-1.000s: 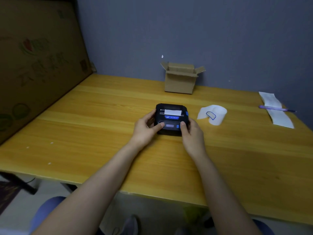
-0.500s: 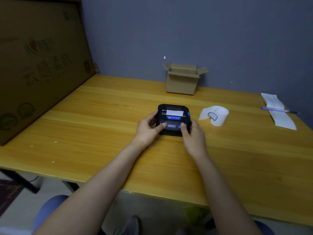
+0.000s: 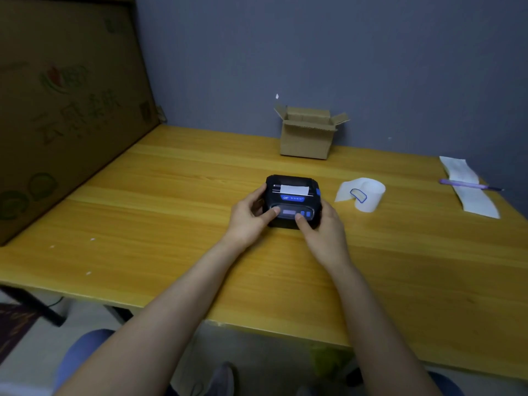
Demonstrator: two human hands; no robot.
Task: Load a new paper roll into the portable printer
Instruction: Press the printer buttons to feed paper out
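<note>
A small black portable printer [image 3: 291, 197] with blue buttons sits on the yellow wooden table [image 3: 171, 224], lid down, a short white paper tab [image 3: 294, 190] sticking out of its slot. My left hand [image 3: 250, 217] grips its left side, thumb resting on the front panel. My right hand [image 3: 323, 230] holds its right side, thumb pressed near the blue buttons. A white paper roll [image 3: 364, 194] with a blue sticker lies on the table just right of the printer.
An open small cardboard box [image 3: 307, 135] stands at the back by the grey wall. A long paper strip [image 3: 468, 188] with a purple pen [image 3: 468, 184] across it lies at the far right. A big cardboard sheet [image 3: 57, 110] leans along the left.
Both hands stay on the printer, and the thumbs have shifted slightly on the front panel. The view has moved a little.
</note>
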